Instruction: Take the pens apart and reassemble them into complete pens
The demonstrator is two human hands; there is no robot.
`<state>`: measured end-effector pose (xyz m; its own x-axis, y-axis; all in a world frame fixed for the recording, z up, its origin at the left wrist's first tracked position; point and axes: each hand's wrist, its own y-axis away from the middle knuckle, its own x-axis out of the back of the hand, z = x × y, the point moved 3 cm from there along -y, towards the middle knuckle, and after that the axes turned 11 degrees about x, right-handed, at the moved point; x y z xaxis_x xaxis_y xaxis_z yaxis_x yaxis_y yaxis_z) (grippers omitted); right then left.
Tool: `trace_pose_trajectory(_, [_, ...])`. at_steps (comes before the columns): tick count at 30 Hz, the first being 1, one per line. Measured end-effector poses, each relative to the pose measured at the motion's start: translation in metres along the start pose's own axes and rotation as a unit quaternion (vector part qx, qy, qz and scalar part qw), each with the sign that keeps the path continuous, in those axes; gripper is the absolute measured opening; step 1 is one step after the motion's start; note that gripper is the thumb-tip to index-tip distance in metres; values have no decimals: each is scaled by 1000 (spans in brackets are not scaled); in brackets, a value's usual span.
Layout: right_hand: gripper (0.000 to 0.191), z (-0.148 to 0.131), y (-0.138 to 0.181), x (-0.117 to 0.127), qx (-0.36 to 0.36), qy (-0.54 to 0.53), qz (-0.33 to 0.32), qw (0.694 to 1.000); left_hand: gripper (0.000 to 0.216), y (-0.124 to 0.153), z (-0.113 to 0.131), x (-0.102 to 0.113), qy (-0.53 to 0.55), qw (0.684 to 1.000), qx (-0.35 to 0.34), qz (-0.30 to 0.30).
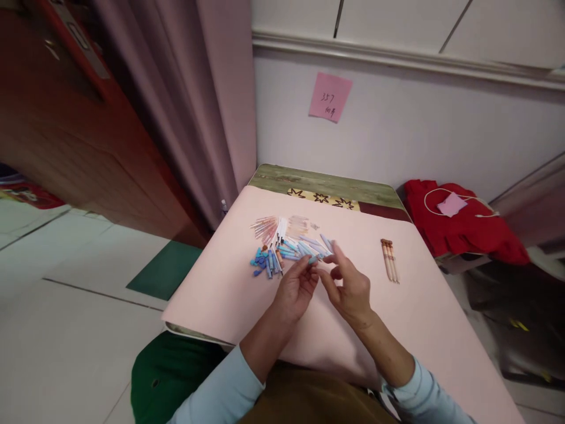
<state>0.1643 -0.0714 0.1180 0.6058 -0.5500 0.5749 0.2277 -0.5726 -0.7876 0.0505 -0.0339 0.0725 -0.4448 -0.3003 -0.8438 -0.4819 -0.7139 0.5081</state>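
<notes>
My left hand (296, 290) pinches a small light-blue pen part (313, 259) between thumb and fingertips, above the pink-covered table. Close beside it, my right hand (348, 285) has its thumb and index finger apart, with nothing clearly gripped. Just beyond my hands lie loose blue pen barrels (304, 247) in a pile. Left of them are small blue caps or toppers (260, 260), along with a few brown ones. White refills with dark tips (281, 229) lie across the middle, near a fan of pinkish-brown barrels (265, 228).
Several assembled pens with brown tops (390, 261) lie side by side on the right of the table (424, 306). Clear thin parts (298, 225) sit at the back. A red cloth (459, 218) with a white cable is beyond the right edge; a curtain (229, 88) hangs at left.
</notes>
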Motion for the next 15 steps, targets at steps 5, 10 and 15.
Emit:
trace_pose_trajectory(5, [55, 1, -5, -5, -2, -35, -43, 998, 9, -3, 6, -3, -7, 1000, -5, -17])
trace_pose_trajectory(10, [45, 8, -6, -5, -153, -109, -6, 982, 22, 0, 7, -5, -58, 997, -38, -14])
trace_pose_trajectory(15, [24, 16, -1, -10, -288, -232, 13, 929, 32, 8, 5, -9, -129, 986, -102, -24])
